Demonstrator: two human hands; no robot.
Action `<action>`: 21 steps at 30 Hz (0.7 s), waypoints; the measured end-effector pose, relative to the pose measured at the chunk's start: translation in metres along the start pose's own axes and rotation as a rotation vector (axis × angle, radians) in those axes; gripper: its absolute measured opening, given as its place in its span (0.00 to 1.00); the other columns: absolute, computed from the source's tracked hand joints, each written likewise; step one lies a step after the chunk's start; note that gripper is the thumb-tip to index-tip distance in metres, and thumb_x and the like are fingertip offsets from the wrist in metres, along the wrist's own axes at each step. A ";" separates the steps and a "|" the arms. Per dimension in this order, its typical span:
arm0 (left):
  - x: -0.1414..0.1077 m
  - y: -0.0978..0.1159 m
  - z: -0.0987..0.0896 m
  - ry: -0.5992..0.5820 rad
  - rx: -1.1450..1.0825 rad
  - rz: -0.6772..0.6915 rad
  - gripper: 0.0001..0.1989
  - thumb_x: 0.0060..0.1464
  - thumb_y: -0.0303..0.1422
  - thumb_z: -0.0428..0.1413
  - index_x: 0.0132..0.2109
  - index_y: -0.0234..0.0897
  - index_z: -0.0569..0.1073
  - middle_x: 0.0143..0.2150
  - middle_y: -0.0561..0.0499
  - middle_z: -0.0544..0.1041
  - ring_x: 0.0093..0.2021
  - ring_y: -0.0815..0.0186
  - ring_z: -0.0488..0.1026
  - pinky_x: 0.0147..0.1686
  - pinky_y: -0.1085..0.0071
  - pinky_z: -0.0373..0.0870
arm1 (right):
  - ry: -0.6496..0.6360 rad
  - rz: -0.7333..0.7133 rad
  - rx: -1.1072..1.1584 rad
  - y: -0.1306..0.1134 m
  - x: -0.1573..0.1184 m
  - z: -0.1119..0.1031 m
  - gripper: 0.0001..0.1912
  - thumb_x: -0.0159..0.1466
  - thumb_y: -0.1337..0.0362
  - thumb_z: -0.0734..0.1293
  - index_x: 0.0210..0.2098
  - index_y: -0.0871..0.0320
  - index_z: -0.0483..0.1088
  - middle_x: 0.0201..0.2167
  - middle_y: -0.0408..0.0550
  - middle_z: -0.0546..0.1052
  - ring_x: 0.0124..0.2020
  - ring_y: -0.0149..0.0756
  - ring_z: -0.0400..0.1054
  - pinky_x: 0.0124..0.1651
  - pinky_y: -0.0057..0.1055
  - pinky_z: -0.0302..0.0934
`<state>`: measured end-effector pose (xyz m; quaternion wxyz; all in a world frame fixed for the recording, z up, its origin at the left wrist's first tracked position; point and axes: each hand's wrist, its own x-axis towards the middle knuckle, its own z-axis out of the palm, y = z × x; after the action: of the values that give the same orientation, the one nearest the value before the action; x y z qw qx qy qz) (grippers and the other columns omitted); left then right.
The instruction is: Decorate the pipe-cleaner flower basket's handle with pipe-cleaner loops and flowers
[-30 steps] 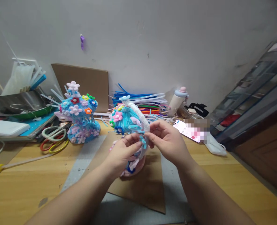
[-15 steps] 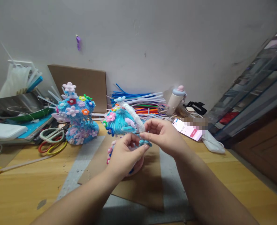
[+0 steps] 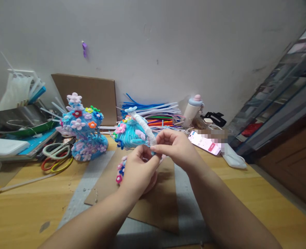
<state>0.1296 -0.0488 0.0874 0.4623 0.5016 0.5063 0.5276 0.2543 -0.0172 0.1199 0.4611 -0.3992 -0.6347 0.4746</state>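
Pipe-cleaner flower ornament [image 3: 129,135] sits on the cardboard [image 3: 159,211] before us, perhaps to spare the table [image 3: 20,211]; our left hand [image 3: 139,169] pinches a small blue piece [image 3: 153,153], likely steadying it. Our right hand [image 3: 177,148] bends in beside the white band [image 3: 145,126], its grip unclear. Bright blossoms dot the turquoise dome.

We look through one head-worn camera, facing forward and down across the desk [image 3: 20,214] from its near edge, with the hands close in the middle and the wall [image 3: 189,41] behind the far edge.
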 end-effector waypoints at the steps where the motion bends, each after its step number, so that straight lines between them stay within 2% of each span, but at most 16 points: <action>1: 0.000 0.001 0.001 -0.004 -0.018 -0.006 0.12 0.45 0.36 0.59 0.28 0.36 0.63 0.25 0.56 0.66 0.27 0.70 0.63 0.29 0.72 0.59 | -0.002 -0.004 -0.006 0.001 0.000 0.000 0.10 0.50 0.66 0.72 0.25 0.59 0.66 0.21 0.39 0.70 0.23 0.29 0.65 0.27 0.27 0.59; 6: -0.004 0.000 -0.004 -0.063 0.000 0.075 0.14 0.47 0.38 0.59 0.36 0.36 0.65 0.33 0.52 0.70 0.34 0.66 0.68 0.35 0.69 0.64 | -0.015 -0.050 -0.042 0.007 0.002 0.001 0.10 0.53 0.63 0.71 0.28 0.59 0.65 0.25 0.39 0.69 0.25 0.29 0.64 0.29 0.28 0.58; 11: -0.016 -0.016 -0.020 -0.002 0.158 0.196 0.22 0.44 0.37 0.62 0.45 0.37 0.64 0.42 0.49 0.68 0.42 0.63 0.68 0.42 0.66 0.66 | -0.007 -0.107 -0.150 0.009 0.001 0.001 0.11 0.56 0.60 0.71 0.30 0.59 0.66 0.29 0.41 0.69 0.28 0.29 0.62 0.30 0.28 0.58; 13: -0.019 -0.024 -0.026 -0.018 0.161 0.225 0.22 0.46 0.36 0.62 0.47 0.38 0.64 0.44 0.48 0.68 0.46 0.62 0.68 0.46 0.65 0.65 | -0.006 -0.125 -0.166 0.010 -0.001 0.002 0.11 0.57 0.59 0.71 0.31 0.59 0.66 0.30 0.41 0.69 0.28 0.29 0.62 0.30 0.28 0.58; 18: -0.019 -0.033 -0.034 -0.153 0.077 0.149 0.18 0.51 0.34 0.59 0.48 0.39 0.65 0.46 0.49 0.70 0.45 0.63 0.71 0.46 0.66 0.67 | 0.067 -0.173 -0.218 0.014 -0.016 0.008 0.13 0.57 0.60 0.72 0.37 0.55 0.64 0.32 0.39 0.68 0.25 0.25 0.61 0.28 0.26 0.57; 21: -0.019 -0.033 -0.035 -0.172 0.035 0.115 0.19 0.50 0.36 0.60 0.48 0.40 0.65 0.46 0.48 0.70 0.44 0.64 0.71 0.42 0.68 0.69 | 0.111 -0.236 -0.295 0.017 -0.030 0.014 0.13 0.57 0.62 0.72 0.38 0.53 0.64 0.33 0.38 0.68 0.26 0.25 0.60 0.29 0.26 0.57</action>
<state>0.0954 -0.0687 0.0541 0.4641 0.5812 0.4441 0.4995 0.2500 -0.0444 0.0954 0.4844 -0.4109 -0.7132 0.2963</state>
